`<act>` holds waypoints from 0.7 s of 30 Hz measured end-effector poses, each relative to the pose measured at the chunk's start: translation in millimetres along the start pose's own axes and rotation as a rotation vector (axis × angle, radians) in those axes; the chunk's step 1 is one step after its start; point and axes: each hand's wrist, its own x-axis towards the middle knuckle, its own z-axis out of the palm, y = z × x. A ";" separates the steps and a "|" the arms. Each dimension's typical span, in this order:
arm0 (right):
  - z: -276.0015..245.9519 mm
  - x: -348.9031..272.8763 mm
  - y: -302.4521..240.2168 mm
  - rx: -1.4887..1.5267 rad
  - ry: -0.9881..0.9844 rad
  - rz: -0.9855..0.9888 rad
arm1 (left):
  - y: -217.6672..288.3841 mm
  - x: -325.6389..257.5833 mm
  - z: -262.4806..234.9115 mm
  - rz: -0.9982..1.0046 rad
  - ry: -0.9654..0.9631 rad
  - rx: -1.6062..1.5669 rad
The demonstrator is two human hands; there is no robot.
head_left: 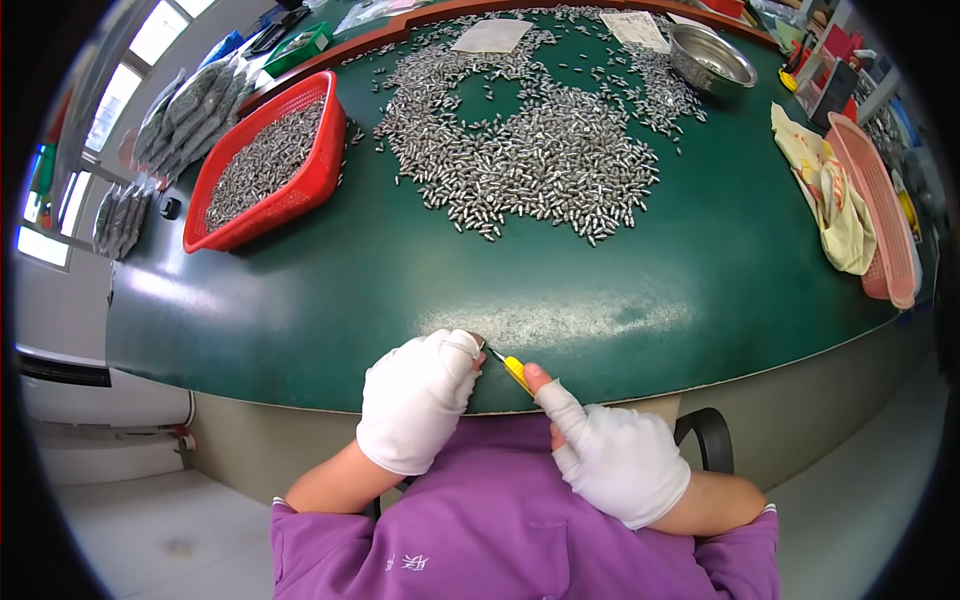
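Note:
Both my hands wear white gloves with bare fingertips, and they meet near the front edge of the green table. My left hand is closed, its fingers pinched together; whatever is between the fingertips is too small to make out. In my right hand is a yellow-handled tool with a thin dark tip, gripped under the extended thumb. That tip points at the left fingertips and seems to touch or nearly touch them. Beyond my hands lies a large spread pile of small silvery metal parts.
A red plastic basket full of similar parts stands at the left. Behind it are filled plastic bags. A steel bowl and paper slips sit far back. A pink basket with a yellowish bag is at the right edge.

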 end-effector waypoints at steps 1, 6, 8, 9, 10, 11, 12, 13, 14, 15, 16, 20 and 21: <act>0.5 -0.1 0.1 0.003 0.004 -0.003 | 0.6 0.4 0.8 -0.013 0.000 0.005; 3.1 -1.2 -1.5 0.022 0.033 0.045 | -1.0 -0.1 2.2 -0.019 0.005 -0.007; 2.3 -0.5 -1.4 0.032 0.047 0.027 | -0.9 0.2 2.1 -0.017 0.022 -0.012; 2.1 0.0 -1.5 0.033 0.046 0.028 | -1.0 0.4 2.1 -0.017 0.020 -0.013; 1.9 0.7 -1.8 0.033 0.048 0.019 | -1.2 0.8 2.1 -0.016 0.026 -0.025; 1.6 1.3 -2.1 0.033 0.050 0.009 | -1.2 1.2 2.0 -0.015 0.032 -0.038; 1.5 1.8 -2.4 0.034 0.049 0.010 | -1.3 1.5 2.1 -0.015 0.031 -0.038; 1.4 2.2 -2.7 0.040 0.051 0.008 | -1.3 1.8 2.2 -0.015 0.037 -0.051; 1.1 2.7 -3.0 0.046 0.053 0.006 | -1.4 1.8 2.2 -0.017 0.042 -0.063; -0.8 3.6 -2.8 0.047 0.051 0.006 | -1.5 1.9 2.2 -0.018 0.040 -0.064; -3.7 4.8 -2.2 0.057 0.009 -0.006 | -1.6 2.0 2.0 -0.019 0.047 -0.076; -3.0 5.9 0.2 0.093 -0.027 -0.021 | -1.9 2.9 2.3 -0.034 0.055 -0.120; -3.7 6.5 0.5 0.094 -0.029 -0.020 | -1.8 3.4 2.0 -0.036 0.053 -0.121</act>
